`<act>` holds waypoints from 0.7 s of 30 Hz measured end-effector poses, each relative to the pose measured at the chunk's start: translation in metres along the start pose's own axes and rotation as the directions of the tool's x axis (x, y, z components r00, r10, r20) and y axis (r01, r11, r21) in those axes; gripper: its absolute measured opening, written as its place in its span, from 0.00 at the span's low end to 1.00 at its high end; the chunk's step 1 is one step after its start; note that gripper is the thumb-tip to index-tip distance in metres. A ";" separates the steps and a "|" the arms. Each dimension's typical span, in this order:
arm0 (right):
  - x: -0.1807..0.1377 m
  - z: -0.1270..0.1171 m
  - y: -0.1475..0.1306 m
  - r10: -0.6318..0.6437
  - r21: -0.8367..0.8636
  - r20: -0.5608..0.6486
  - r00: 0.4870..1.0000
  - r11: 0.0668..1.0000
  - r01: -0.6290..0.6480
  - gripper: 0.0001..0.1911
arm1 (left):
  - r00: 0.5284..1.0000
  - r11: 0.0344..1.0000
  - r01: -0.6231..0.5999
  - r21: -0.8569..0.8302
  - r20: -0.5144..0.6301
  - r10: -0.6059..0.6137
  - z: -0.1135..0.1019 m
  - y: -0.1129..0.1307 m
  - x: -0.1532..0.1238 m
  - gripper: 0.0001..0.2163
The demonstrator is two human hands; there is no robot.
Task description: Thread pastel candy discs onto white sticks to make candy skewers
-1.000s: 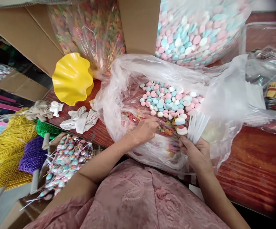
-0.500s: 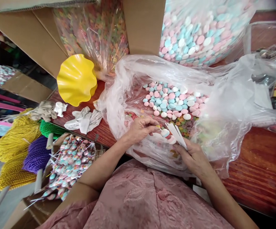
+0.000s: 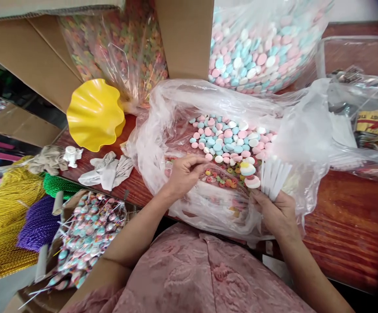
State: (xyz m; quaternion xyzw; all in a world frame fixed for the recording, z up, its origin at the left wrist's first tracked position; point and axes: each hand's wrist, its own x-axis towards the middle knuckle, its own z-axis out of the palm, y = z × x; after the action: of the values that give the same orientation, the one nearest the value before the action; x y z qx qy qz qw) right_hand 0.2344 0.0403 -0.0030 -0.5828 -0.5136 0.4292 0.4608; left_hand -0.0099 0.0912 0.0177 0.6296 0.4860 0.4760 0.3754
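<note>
My right hand (image 3: 275,211) is closed around a fanned bunch of thin white sticks (image 3: 274,176). Beside the sticks, at its fingertips, stands a short stack of threaded pieces (image 3: 250,174): white and pink discs, a reddish ring and a yellow one on top. My left hand (image 3: 187,174) hovers over the plastic sheet, thumb and forefinger stretched out and slightly apart, with nothing visible between them. In front of it lie small coloured rings (image 3: 223,178). Behind those is a heap of pastel pink, blue and white oval pieces (image 3: 226,139), spread on the crumpled clear plastic bag (image 3: 156,126).
A yellow wavy-rimmed bowl (image 3: 95,115) and grey cloth gloves (image 3: 107,171) sit at left. Behind stand a bag of rings (image 3: 120,48) and a bag of pastel pieces (image 3: 260,56). A box of threaded sticks (image 3: 87,234) and bead strands (image 3: 40,221) are at lower left.
My left hand has come away from the threaded pieces and moved left. My right hand has shifted right, and the sticks now stand more upright and fanned. The view has turned slightly.
</note>
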 end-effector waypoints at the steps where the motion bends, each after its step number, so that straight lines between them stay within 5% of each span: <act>1: 0.000 -0.002 0.002 0.018 0.007 -0.008 1.000 1.000 -0.018 0.16 | 0.996 0.991 -0.028 0.133 0.087 0.017 -0.001 0.000 0.000 0.05; 4: -0.003 -0.004 0.006 0.014 -0.019 0.029 0.999 1.000 -0.013 0.15 | 0.939 0.851 -0.115 0.512 0.336 -0.076 0.002 0.003 -0.005 0.06; 6: -0.006 -0.003 0.008 -0.003 -0.038 0.067 0.998 0.999 0.006 0.15 | 0.922 0.756 -0.123 0.643 0.356 -0.153 0.008 0.005 -0.010 0.07; 14: -0.009 -0.008 0.004 -0.052 -0.111 0.176 0.983 0.991 0.072 0.19 | 0.973 0.821 -0.059 0.568 0.215 -0.079 -0.002 -0.005 -0.006 0.08; 21: -0.009 -0.004 0.010 -0.069 -0.111 0.196 0.978 0.990 0.092 0.13 | 0.919 0.559 -0.267 0.785 0.382 -0.096 0.010 -0.001 0.003 0.11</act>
State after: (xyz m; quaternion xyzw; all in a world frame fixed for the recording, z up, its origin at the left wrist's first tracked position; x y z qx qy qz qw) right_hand 0.2391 0.0302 -0.0121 -0.5438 -0.6036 0.4329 0.3905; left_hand -0.0001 0.0941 0.0145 0.8342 0.5365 0.0789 0.1001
